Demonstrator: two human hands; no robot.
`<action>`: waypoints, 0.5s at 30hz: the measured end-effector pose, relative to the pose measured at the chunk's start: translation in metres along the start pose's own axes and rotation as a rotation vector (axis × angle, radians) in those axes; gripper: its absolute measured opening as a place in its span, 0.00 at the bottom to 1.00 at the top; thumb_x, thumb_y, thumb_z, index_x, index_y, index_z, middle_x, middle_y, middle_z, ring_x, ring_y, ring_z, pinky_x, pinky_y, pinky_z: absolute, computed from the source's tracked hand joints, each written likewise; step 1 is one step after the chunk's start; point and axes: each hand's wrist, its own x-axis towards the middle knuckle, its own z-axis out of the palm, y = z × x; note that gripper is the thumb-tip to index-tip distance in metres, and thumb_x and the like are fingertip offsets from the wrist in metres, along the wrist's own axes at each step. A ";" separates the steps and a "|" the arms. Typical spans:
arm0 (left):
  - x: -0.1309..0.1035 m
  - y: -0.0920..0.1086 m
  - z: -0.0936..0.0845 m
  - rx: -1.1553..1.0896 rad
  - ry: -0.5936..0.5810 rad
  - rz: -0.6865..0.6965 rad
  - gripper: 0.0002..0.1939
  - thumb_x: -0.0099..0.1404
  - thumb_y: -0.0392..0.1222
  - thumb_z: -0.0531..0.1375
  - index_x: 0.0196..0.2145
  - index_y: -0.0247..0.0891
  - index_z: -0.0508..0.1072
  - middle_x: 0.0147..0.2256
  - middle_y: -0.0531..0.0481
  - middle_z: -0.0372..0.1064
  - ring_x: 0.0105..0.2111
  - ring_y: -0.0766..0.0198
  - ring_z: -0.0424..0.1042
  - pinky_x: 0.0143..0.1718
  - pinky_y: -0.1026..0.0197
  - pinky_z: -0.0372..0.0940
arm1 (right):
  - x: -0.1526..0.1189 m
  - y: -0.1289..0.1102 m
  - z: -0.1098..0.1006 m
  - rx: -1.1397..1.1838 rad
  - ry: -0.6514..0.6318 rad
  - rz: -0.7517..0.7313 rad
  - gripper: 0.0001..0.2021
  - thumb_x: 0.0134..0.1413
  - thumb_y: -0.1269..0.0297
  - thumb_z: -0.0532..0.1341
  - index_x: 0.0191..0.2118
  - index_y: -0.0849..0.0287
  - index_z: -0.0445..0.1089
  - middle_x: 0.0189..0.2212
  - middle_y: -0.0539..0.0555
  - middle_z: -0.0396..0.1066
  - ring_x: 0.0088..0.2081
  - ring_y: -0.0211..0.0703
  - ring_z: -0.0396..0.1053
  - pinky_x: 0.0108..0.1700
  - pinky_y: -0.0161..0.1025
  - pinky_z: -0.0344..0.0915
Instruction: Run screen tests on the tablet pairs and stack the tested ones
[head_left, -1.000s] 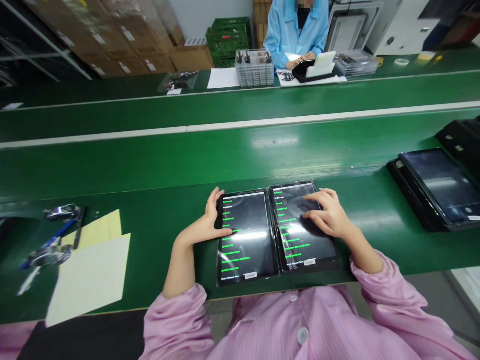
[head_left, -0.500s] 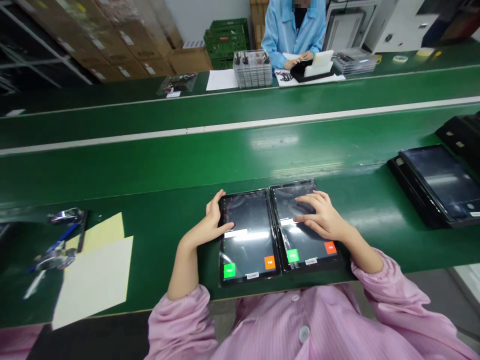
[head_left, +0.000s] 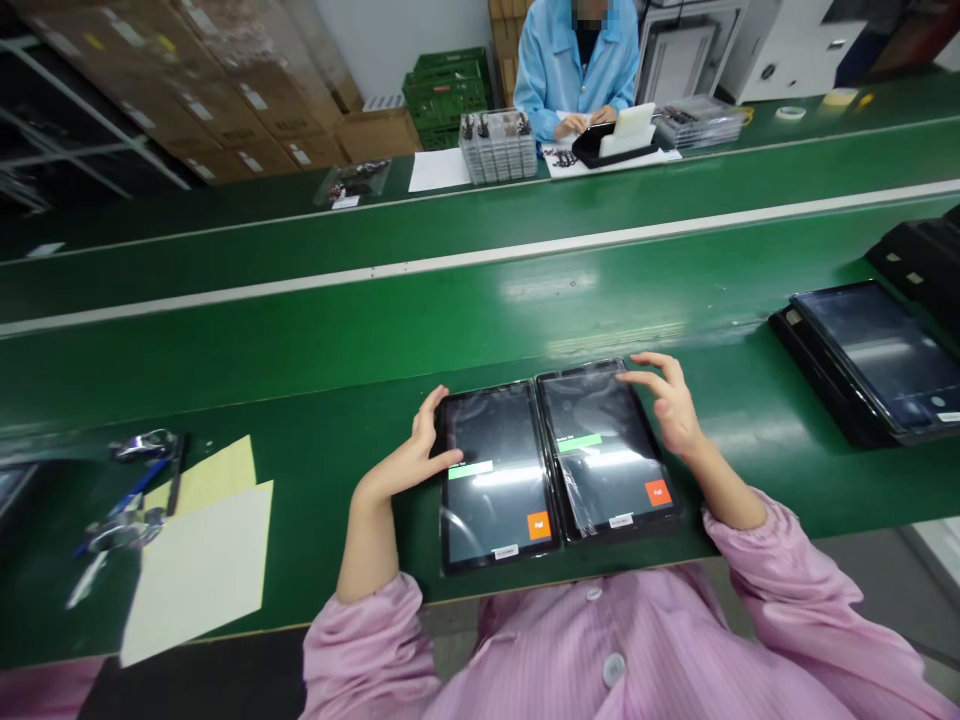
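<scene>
Two black tablets lie side by side on the green bench. The left tablet [head_left: 499,510] shows a green bar and an orange-red "Fail" square; the right tablet [head_left: 600,420] shows a similar bar and a red square. My left hand [head_left: 416,450] rests open at the left tablet's left edge, thumb over its screen near the bar and fingers along its upper corner. Over the right tablet's upper right edge is my right hand [head_left: 671,405], open, fingers spread, index fingertip at the screen's top right. Whether that fingertip touches the glass I cannot tell.
More tablets [head_left: 885,350] are stacked on dark trays at the right. Paper sheets [head_left: 202,570], a blue pen [head_left: 142,490] and shiny small items lie left. Beyond the raised green strip, a person in blue [head_left: 577,70] works beside stacked clear trays [head_left: 499,150].
My right hand has moved up and right, off the middle of the right tablet. Both green squares are gone from the screens, and the white bars have turned green. My left hand stays put.
</scene>
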 end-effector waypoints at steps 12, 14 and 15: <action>0.044 0.080 0.035 0.556 0.172 0.042 0.24 0.72 0.47 0.50 0.62 0.37 0.64 0.61 0.34 0.64 0.67 0.39 0.50 0.58 0.20 0.15 | 0.019 0.072 0.045 0.079 -0.097 0.223 0.40 0.66 0.38 0.30 0.52 0.52 0.75 0.53 0.59 0.57 0.56 0.55 0.57 0.63 0.55 0.55; 0.041 0.091 0.041 0.571 0.151 0.059 0.23 0.72 0.46 0.50 0.62 0.37 0.64 0.59 0.34 0.66 0.65 0.40 0.54 0.58 0.19 0.17 | 0.018 0.070 0.045 0.128 -0.087 0.224 0.41 0.64 0.34 0.33 0.49 0.53 0.77 0.54 0.60 0.57 0.57 0.57 0.56 0.63 0.57 0.54; 0.039 0.094 0.043 0.573 0.160 0.061 0.22 0.72 0.45 0.50 0.61 0.37 0.65 0.58 0.35 0.68 0.63 0.40 0.58 0.58 0.19 0.17 | 0.017 0.069 0.045 0.145 -0.082 0.231 0.42 0.63 0.32 0.34 0.47 0.54 0.77 0.55 0.60 0.57 0.57 0.58 0.56 0.63 0.58 0.54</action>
